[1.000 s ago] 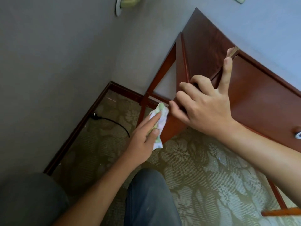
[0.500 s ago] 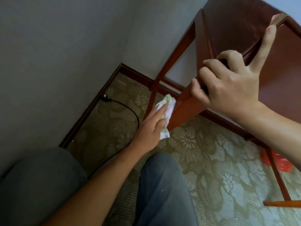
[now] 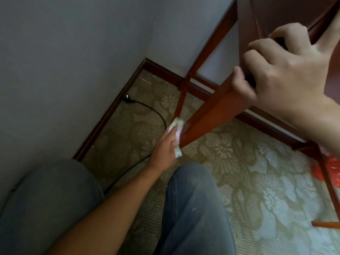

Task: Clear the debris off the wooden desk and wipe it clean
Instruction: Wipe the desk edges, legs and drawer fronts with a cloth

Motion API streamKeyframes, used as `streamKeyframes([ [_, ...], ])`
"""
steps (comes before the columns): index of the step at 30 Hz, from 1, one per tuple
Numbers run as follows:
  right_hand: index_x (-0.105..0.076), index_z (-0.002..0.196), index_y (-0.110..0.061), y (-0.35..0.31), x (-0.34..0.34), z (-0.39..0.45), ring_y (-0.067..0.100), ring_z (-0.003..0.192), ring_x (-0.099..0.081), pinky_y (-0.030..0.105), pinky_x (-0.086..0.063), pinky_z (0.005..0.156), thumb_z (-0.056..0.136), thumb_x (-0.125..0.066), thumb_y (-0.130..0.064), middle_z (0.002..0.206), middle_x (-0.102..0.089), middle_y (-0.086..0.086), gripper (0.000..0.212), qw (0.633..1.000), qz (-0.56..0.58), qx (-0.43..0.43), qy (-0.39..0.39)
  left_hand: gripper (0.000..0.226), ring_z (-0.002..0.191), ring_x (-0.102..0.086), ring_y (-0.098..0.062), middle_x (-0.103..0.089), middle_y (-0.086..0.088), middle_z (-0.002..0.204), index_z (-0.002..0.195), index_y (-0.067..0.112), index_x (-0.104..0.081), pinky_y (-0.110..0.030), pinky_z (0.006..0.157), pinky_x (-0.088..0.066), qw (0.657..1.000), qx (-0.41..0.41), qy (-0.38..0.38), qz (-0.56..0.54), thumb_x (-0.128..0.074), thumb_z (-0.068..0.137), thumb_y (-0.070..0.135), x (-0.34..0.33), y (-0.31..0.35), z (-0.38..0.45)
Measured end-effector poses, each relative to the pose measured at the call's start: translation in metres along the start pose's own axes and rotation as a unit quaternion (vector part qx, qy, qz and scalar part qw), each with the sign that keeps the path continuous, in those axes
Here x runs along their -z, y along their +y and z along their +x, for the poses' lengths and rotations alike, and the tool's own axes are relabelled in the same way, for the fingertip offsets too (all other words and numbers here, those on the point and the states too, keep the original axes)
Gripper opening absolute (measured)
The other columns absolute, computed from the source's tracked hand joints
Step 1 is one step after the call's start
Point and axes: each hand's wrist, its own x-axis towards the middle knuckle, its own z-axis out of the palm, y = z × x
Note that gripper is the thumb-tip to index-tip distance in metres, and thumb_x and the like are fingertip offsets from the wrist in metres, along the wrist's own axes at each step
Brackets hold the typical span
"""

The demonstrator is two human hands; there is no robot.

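**A:** Where is the cloth, and which hand has it?

**B:** The left hand, at centre frame, presses a small pale cloth flat against the near desk leg. Its fingers look fairly straight, laid along the cloth. Whether the thumb pinches it from behind cannot be told.

**A:** How does the leg run?

**B:** It is a long red-brown bar slanting from the upper right of the frame down to the centre. The cloth touches its left side, close to the lower end. Any wiping stroke would likely follow that slant, up toward the right or down to the foot.

**A:** And the other hand?

**B:** The right hand, upper right, curls its fingers around the desk's edge where the leg meets the frame. It is well apart from the cloth, so the left hand is the nearer one for the wiping.

**A:** What is hidden?

**B:** The tabletop is cut off at the top right, so any debris on it is out of view. The leg's foot is hidden behind the cloth and hand. The cloth is blurred. A black cable lies on the carpet to the left, and something orange-red shows at the right edge, unclear what.
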Motion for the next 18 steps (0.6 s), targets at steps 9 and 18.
streamKeyframes([
  [9, -0.058, 0.095, -0.008, -0.005, 0.002, 0.000, 0.042, 0.110, -0.060, 0.072, -0.045, 0.098, 0.107, -0.046, -0.042, 0.106, -0.070, 0.010, 0.037, 1.000, 0.009, 0.024, -0.013, 0.044, 0.138, -0.045, -0.021, -0.048, -0.007, 0.152, 0.154, 0.017, -0.046, -0.016, 0.111, -0.024, 0.968, 0.237, -0.083, -0.008, -0.040, 0.111, 0.012, -0.012, -0.085, 0.014],
  [18, -0.057, 0.093, -0.007, -0.003, 0.001, 0.000, 0.040, 0.107, -0.062, 0.071, -0.042, 0.101, 0.107, -0.044, -0.036, 0.102, -0.069, 0.010, 0.035, 1.000, 0.005, 0.012, -0.003, 0.048, 0.135, -0.043, -0.006, -0.050, 0.003, 0.153, 0.145, 0.025, -0.060, -0.021, 0.108, -0.040, 0.988, 0.037, -0.012, -0.147, -0.052, 0.104, 0.002, 0.041, 0.073, 0.045],
])
